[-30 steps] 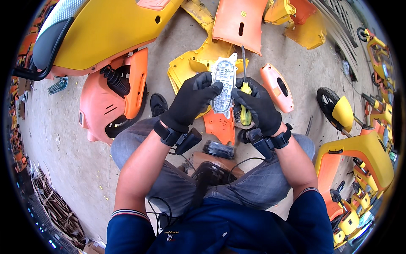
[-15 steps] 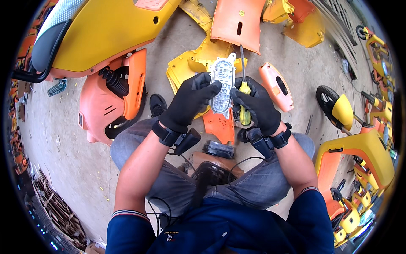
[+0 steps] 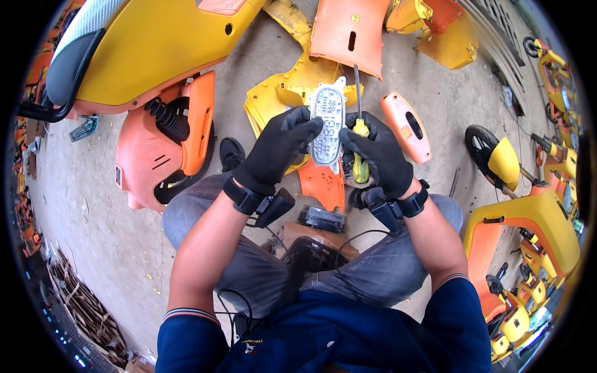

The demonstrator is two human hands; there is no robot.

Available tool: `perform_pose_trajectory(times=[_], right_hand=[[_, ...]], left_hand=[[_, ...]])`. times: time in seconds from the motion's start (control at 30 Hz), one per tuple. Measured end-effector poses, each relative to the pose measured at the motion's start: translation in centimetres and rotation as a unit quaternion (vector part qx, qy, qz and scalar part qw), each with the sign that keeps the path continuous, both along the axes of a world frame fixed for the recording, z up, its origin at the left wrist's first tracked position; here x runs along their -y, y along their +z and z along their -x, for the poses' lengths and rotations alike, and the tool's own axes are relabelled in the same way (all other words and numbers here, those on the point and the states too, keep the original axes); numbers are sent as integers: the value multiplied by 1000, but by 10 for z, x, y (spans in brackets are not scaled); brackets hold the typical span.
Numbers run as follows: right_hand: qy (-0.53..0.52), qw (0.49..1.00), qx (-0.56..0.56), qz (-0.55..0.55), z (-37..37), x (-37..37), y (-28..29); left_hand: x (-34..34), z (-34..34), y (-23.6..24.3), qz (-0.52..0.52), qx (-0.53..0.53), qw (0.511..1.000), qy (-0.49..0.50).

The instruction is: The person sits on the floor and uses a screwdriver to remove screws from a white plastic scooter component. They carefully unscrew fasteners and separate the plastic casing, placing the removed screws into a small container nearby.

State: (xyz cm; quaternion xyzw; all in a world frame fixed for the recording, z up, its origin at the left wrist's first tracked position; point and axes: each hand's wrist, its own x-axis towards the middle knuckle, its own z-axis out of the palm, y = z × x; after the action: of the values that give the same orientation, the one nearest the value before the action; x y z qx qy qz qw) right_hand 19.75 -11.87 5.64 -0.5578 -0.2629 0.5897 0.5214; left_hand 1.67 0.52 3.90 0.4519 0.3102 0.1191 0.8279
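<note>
My black-gloved left hand (image 3: 280, 146) grips an oblong silver-grey part (image 3: 327, 124) with a gridded face, held upright with its thumb on the left side. My gloved right hand (image 3: 379, 155) is closed round a screwdriver (image 3: 360, 160) with a yellow-green handle, its shaft pointing up, while its thumb is at the part's right edge. Both wrists carry black strapped devices. Below my hands lie a torn-looking orange panel (image 3: 320, 186) and a dark clear-cased piece (image 3: 320, 219), partly between my legs. Yellow panels (image 3: 273, 93) lie behind the held part.
Yellow scooter bodywork (image 3: 149, 43) and a pink front section (image 3: 146, 155) are at left. A pink oval cover (image 3: 407, 124), orange panel (image 3: 345, 31), wheel with yellow fender (image 3: 504, 165) and yellow frame (image 3: 547, 224) surround me. Wood scraps (image 3: 81, 298) lie lower left; several scooters line the right.
My left thumb has shifted slightly up and left on the silver part. The hands, part and screwdriver otherwise stay almost in the same place.
</note>
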Motion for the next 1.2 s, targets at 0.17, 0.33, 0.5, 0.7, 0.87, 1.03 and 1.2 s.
perform_pose_trajectory(times=[0.17, 0.33, 0.5, 0.7, 0.87, 1.03, 1.2], right_hand=[[-5, 1000, -9, -2, 1, 0, 0], [-3, 1000, -3, 0, 1, 0, 1], [-4, 1000, 3, 4, 0, 0, 0], [-14, 1000, 3, 1, 0, 1, 1], [-8, 1000, -11, -5, -2, 1, -1], [-17, 1000, -14, -8, 1, 0, 3], [-13, 1000, -10, -11, -1, 0, 0]], left_hand=[[2, -1, 3, 8, 11, 1000, 10], [1, 0, 4, 0, 5, 1000, 6], [6, -4, 13, 14, 9, 999, 40], [5, -3, 12, -13, 5, 999, 34], [2, 0, 5, -4, 23, 999, 32], [2, 0, 4, -2, 19, 999, 38], [5, -4, 7, 4, 30, 997, 66]])
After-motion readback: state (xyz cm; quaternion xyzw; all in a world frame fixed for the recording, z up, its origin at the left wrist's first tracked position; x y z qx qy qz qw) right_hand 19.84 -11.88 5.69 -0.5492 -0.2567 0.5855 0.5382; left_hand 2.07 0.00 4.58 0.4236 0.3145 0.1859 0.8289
